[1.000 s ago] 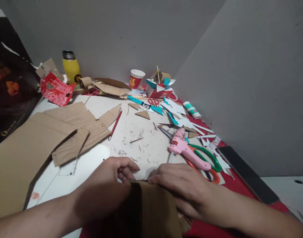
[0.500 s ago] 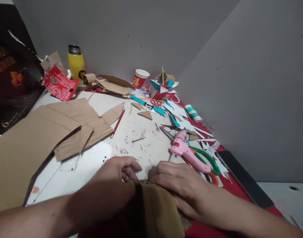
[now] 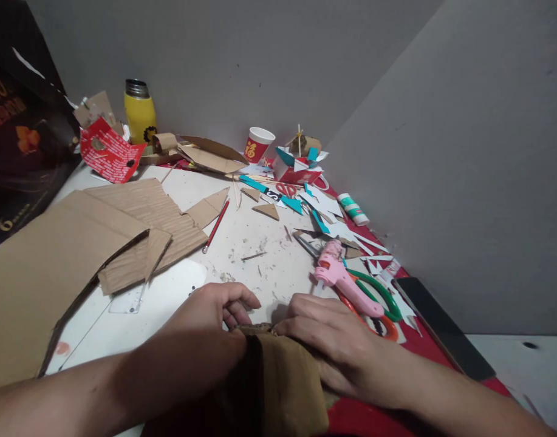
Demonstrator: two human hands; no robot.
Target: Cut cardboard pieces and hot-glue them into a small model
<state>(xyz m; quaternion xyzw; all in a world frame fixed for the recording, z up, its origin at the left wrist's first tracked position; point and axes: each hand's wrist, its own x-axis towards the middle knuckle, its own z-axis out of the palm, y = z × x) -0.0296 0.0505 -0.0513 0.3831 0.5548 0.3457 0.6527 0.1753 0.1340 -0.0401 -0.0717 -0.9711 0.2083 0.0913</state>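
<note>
You've got both arms bare in this shot, no sleeves showing anywhere up to the bottom edge of the frame. Your left hand point(image 3: 209, 340) and right hand point(image 3: 333, 334) have no gloves, rings, watch or wristbands that I can make out. Nails look short and plain on the fingers point(image 3: 242, 300) that show, though the lighting's pretty dim down there.

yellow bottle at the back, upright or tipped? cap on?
Upright. The yellow bottle stands on its base by the wall, its metal cap on top, behind the red torn packaging.
</note>
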